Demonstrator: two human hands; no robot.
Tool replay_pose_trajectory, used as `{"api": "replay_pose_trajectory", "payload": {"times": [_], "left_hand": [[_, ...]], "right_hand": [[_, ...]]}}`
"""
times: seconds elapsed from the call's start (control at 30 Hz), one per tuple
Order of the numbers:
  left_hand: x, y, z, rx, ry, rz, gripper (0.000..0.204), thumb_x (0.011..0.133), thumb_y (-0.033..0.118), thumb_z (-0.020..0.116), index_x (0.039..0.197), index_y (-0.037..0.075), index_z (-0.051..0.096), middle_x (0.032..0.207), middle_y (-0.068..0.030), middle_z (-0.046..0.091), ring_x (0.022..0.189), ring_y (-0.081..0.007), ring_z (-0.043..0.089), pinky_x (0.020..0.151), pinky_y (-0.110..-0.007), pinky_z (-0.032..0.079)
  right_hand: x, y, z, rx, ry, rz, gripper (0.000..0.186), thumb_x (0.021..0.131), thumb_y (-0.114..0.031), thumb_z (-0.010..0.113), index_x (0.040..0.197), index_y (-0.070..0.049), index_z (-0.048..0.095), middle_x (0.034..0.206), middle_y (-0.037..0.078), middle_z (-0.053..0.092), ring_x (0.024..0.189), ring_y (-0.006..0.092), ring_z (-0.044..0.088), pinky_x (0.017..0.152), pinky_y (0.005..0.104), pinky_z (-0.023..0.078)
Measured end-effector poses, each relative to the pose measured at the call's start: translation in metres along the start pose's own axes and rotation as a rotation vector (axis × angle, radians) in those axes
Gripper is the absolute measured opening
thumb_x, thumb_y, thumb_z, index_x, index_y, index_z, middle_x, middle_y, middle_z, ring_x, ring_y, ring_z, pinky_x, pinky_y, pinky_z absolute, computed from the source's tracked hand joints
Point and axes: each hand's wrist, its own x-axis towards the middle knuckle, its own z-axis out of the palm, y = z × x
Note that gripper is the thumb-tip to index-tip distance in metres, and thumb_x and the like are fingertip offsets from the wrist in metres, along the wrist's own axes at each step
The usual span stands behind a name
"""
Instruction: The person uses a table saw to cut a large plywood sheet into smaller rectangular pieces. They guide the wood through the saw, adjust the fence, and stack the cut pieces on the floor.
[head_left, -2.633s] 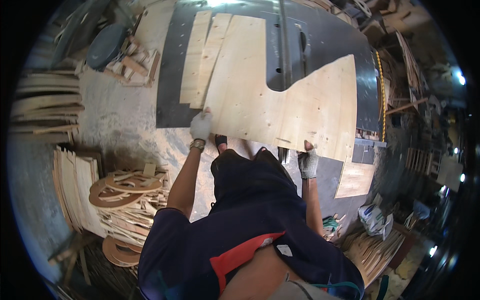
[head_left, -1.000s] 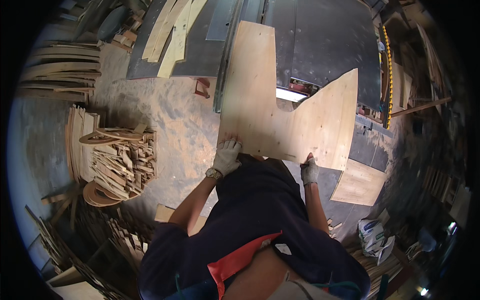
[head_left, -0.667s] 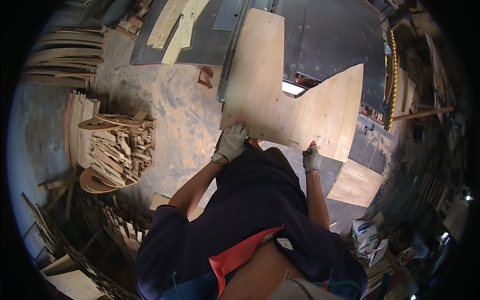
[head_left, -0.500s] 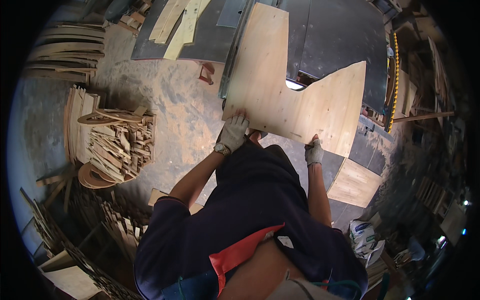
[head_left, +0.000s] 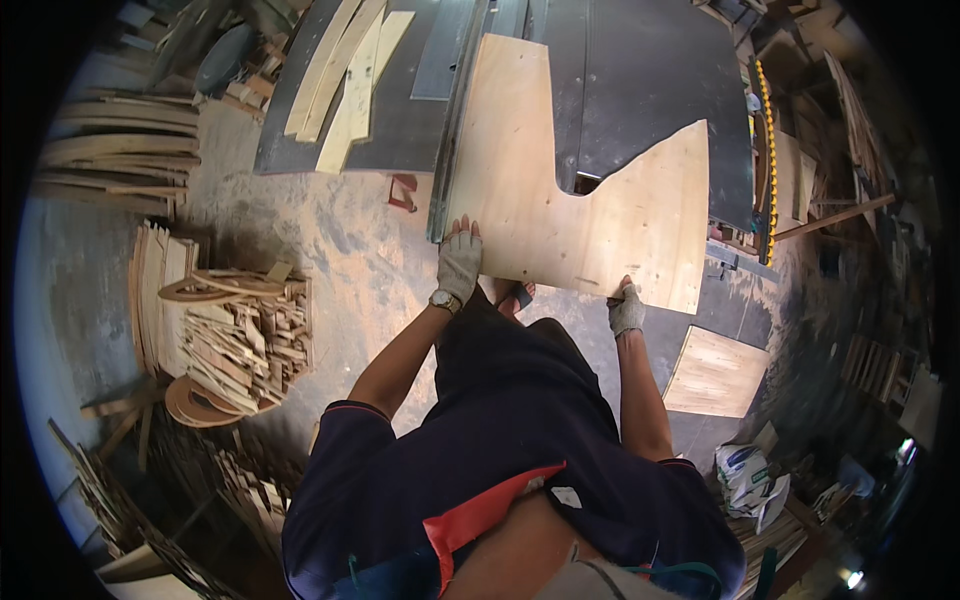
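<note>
A pale plywood board [head_left: 520, 190] with a deep curved notch in its far edge lies across a dark, flat machine table [head_left: 640, 70]. My left hand [head_left: 460, 262], in a light glove with bare fingertips, rests at the board's near left corner, its fingers stretched forward on top and the thumb hidden. At the near right edge my right hand [head_left: 627, 306], gloved likewise, grips the board with the thumb above and the other fingers hidden. Along the board's left side runs a dark metal guide rail [head_left: 453, 130]. Part of a table opening shows at the notch.
Several narrow wood strips [head_left: 345, 90] lie on the table's left part. A heap of offcuts [head_left: 235, 340] stands on the dusty floor to the left. A rectangular wood panel [head_left: 717, 372] lies right of my legs, near a white sack [head_left: 750, 485]. A yellow toothed strip [head_left: 768, 160] borders the right.
The board has slid slightly away from me over the table. My left hand has shifted left along the board's corner; my right hand keeps its hold. The whole view has shifted.
</note>
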Motion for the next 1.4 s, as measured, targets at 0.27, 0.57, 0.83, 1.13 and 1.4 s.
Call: {"api": "replay_pose_trajectory", "payload": {"times": [0.27,0.57,0.83,1.13,1.4], "left_hand": [[0.02,-0.014,-0.002,-0.006,-0.114,0.063,0.057,0.092,0.014,0.055,0.145,-0.004,0.046,0.151,-0.0278,0.046,0.138,-0.04,0.048,0.115,-0.041,0.04],[0.058,-0.028,-0.02,-0.084,-0.235,0.08,0.065,0.086,0.007,0.059,0.147,-0.005,0.042,0.15,-0.0283,0.045,0.141,-0.0412,0.045,0.112,-0.04,0.044],[0.107,-0.036,-0.022,-0.113,-0.326,0.039,0.077,0.08,0.007,0.066,0.15,-0.004,0.036,0.154,-0.0288,0.039,0.143,-0.0409,0.041,0.11,-0.04,0.046],[0.121,-0.044,-0.024,-0.061,-0.339,0.078,0.098,0.072,0.022,0.084,0.151,-0.005,0.033,0.156,-0.0304,0.036,0.144,-0.0412,0.041,0.108,-0.039,0.048],[0.136,-0.052,-0.04,-0.02,-0.278,0.125,0.085,0.073,0.028,0.08,0.144,-0.004,0.045,0.149,-0.0249,0.046,0.145,-0.0431,0.035,0.123,-0.054,0.023]], "right_hand": [[0.015,0.001,0.013,0.111,0.007,0.006,0.028,0.088,-0.019,0.081,0.111,-0.011,0.068,0.096,0.004,0.071,0.078,0.0199,0.067,0.059,0.0374,0.054],[0.037,-0.009,0.043,0.009,0.045,0.027,0.028,0.09,-0.028,0.08,0.111,-0.011,0.07,0.099,0.004,0.07,0.085,0.0196,0.067,0.068,0.039,0.059],[-0.017,-0.078,0.108,-1.006,-0.17,0.168,0.041,0.093,-0.049,0.069,0.099,-0.008,0.068,0.076,0.014,0.068,0.07,0.0244,0.072,0.054,0.0348,0.058],[-0.074,-0.04,0.209,-2.047,-0.667,-0.979,0.082,0.078,-0.041,0.08,0.149,-0.017,0.047,0.157,0.019,0.041,0.145,0.0497,0.032,0.115,0.0607,0.034],[-0.034,-0.034,0.22,-2.072,-0.694,-1.074,0.074,0.081,-0.04,0.078,0.146,-0.019,0.051,0.159,0.019,0.04,0.143,0.051,0.035,0.108,0.0621,0.041]]}}
